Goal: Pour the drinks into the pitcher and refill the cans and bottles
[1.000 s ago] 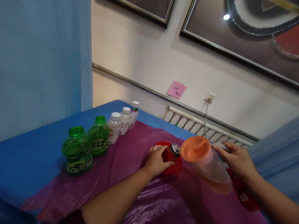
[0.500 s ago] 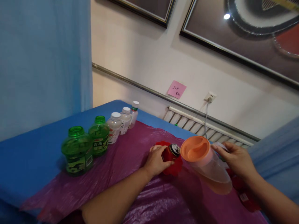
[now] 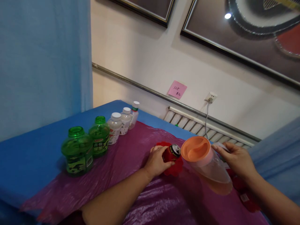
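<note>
Standing left of can [image 3: 172,153]: green bottles [image 3: 77,151]

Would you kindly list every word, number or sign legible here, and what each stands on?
"青梅", as best I can tell: rear green bottle; the line beneath is blurred.
"2": pink note, after a digit that may be 3 or 5; its other handwriting is unclear.
Too small or blurred: lettering on the front green bottle, white-capped bottles and red can.

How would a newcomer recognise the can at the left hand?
Start at the blue table and its purple sheet. There, the left hand holds the red can. Its silver top sets it apart from the orange-lidded pitcher beside it.
</note>
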The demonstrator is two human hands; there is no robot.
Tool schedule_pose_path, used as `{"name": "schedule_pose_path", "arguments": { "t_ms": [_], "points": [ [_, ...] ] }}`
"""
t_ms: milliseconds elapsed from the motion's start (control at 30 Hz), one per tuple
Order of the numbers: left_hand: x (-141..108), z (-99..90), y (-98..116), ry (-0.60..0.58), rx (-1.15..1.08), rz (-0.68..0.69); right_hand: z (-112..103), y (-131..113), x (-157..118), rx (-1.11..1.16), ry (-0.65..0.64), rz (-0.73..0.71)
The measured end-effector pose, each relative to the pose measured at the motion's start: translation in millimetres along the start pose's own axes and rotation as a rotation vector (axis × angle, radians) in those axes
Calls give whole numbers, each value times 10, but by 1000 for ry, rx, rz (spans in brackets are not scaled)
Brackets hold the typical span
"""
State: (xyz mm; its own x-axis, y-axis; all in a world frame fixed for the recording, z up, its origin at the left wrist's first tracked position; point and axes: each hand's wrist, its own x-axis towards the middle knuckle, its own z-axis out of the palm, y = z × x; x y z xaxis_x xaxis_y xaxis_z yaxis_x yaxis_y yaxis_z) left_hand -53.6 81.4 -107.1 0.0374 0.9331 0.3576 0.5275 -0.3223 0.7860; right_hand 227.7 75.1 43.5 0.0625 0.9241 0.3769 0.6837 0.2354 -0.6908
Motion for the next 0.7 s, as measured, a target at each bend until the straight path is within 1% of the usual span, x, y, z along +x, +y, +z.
{"name": "schedule_pose_path", "arguments": {
  "t_ms": [100,267,500,700],
  "points": [
    [-2,0,0,2,1,1,1,-14,-1,4,-19,14],
    [-8,-19,27,-3,7,-7,15,-48,-14,-19,2,19],
    [0,-10,19,-10,-5,-11,15,10,5,-54,-4,36],
    [1,-12,19,-13,-3,-12,9,-12,6,-54,-10,20]
  ]
}}
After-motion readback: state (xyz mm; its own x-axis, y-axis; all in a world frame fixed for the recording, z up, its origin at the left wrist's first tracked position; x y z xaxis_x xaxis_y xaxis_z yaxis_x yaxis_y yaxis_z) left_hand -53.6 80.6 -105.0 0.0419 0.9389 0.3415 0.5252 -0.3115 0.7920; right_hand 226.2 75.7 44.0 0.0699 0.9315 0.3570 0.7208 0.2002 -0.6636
